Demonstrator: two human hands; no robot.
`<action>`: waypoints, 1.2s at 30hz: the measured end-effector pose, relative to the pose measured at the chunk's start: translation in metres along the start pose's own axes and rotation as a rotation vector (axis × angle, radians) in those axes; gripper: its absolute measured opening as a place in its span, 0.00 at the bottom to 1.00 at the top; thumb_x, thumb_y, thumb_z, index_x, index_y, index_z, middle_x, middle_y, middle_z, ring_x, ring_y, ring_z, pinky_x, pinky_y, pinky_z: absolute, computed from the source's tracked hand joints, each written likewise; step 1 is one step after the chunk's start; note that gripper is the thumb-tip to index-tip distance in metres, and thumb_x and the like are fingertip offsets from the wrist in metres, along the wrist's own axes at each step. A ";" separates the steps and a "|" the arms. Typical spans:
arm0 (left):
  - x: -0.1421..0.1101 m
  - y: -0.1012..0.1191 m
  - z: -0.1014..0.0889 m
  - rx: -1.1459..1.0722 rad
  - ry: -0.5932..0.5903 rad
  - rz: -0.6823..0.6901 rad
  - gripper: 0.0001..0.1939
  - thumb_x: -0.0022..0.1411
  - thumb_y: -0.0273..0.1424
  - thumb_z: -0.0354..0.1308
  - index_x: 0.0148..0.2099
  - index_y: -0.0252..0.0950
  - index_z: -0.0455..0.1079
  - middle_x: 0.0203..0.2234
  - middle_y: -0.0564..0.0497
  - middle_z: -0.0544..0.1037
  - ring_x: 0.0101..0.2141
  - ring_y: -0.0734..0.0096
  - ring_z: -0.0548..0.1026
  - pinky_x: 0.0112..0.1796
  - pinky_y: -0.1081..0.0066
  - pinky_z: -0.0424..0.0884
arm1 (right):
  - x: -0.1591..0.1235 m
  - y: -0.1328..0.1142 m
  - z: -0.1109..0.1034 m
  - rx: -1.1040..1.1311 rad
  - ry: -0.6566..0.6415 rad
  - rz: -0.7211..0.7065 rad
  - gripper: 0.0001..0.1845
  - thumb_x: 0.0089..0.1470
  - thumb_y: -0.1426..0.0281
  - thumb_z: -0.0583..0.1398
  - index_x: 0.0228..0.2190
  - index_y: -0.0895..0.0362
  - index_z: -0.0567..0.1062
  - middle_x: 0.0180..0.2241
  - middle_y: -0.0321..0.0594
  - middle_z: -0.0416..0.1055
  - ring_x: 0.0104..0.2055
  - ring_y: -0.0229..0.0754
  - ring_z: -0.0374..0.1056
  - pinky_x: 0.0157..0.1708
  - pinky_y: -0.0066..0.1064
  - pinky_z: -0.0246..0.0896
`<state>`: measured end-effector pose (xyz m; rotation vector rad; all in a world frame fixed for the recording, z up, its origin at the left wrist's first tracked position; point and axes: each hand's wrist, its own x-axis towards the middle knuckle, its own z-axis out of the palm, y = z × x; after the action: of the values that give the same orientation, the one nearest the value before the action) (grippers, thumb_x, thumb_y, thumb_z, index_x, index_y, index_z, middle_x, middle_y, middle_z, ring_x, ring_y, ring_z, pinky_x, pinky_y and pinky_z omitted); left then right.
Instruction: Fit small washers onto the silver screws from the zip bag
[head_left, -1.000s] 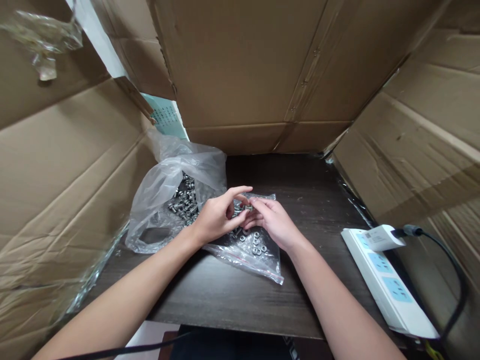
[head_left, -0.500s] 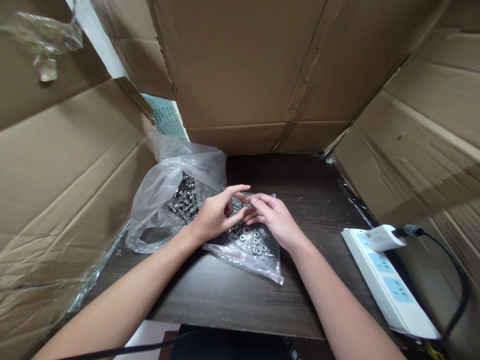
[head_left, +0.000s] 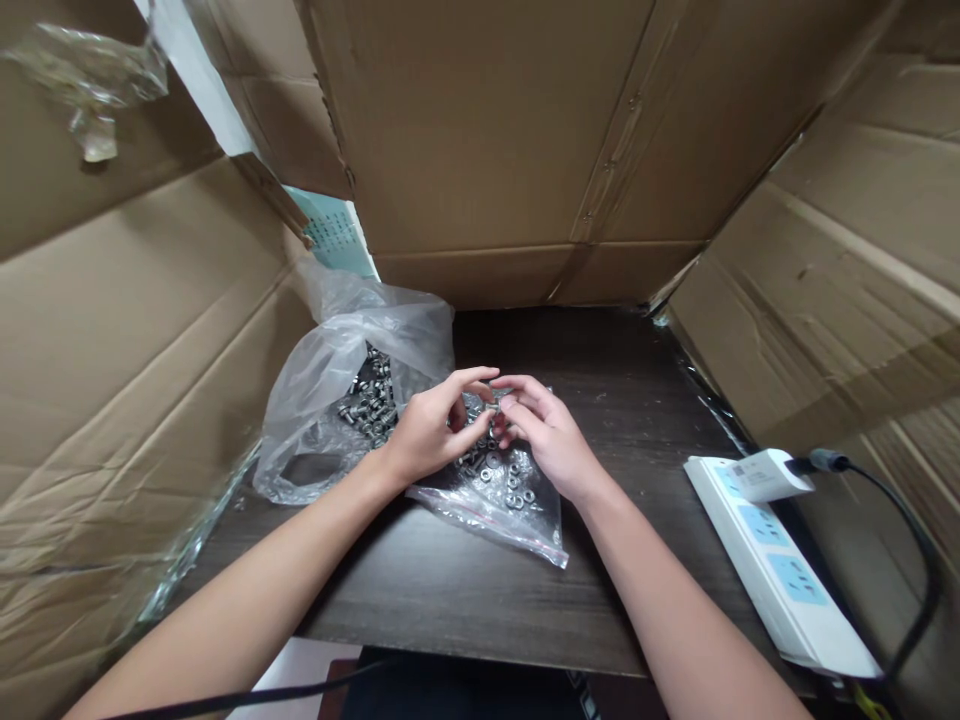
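Note:
A small metal bolt (head_left: pixel 492 406) is held between my two hands above a clear zip bag (head_left: pixel 491 520). My left hand (head_left: pixel 431 430) pinches one end with thumb and fingers, its index finger stretched out above. The fingertips of my right hand (head_left: pixel 553 435) close round the other end; whether a nut or washer is on it is hidden. Loose nuts and washers (head_left: pixel 514 485) lie on the zip bag below. To the left, a larger plastic bag (head_left: pixel 300 400) lies open with many bolts (head_left: pixel 371 400) inside.
Cardboard walls (head_left: pixel 487 130) enclose the dark wooden table (head_left: pixel 465 605) at the back and both sides. A white power strip (head_left: pixel 780 570) with a plug and black cable (head_left: pixel 915 520) lies along the right edge. A light green paper (head_left: pixel 334 230) stands behind the bags.
My right fingers have shifted round the bolt's end, and the right index finger has risen and spread. My left hand stays almost still, holding the bolt.

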<state>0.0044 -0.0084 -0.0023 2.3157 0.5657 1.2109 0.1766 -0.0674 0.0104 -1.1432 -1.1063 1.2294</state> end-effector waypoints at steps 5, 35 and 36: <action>0.000 0.000 0.000 -0.004 -0.010 -0.013 0.25 0.64 0.25 0.61 0.62 0.35 0.63 0.39 0.50 0.81 0.20 0.86 0.67 0.25 0.83 0.68 | 0.000 -0.004 0.000 -0.001 0.048 -0.068 0.22 0.45 0.71 0.64 0.45 0.51 0.73 0.39 0.38 0.70 0.38 0.41 0.68 0.29 0.30 0.67; -0.001 0.002 0.001 0.034 -0.060 0.002 0.23 0.65 0.25 0.57 0.62 0.36 0.63 0.41 0.49 0.81 0.22 0.82 0.70 0.28 0.78 0.71 | 0.000 -0.002 0.000 -0.014 0.022 0.089 0.15 0.56 0.56 0.61 0.38 0.54 0.76 0.23 0.33 0.68 0.24 0.37 0.66 0.25 0.29 0.63; -0.001 0.002 0.002 0.028 -0.054 -0.002 0.23 0.65 0.24 0.56 0.62 0.36 0.63 0.41 0.49 0.80 0.22 0.82 0.70 0.28 0.78 0.71 | 0.000 -0.002 0.000 -0.009 0.027 0.094 0.15 0.56 0.56 0.60 0.38 0.54 0.76 0.24 0.34 0.69 0.25 0.37 0.67 0.25 0.29 0.63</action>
<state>0.0055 -0.0111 -0.0024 2.3628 0.5695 1.1420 0.1766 -0.0675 0.0127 -1.2271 -1.0492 1.2792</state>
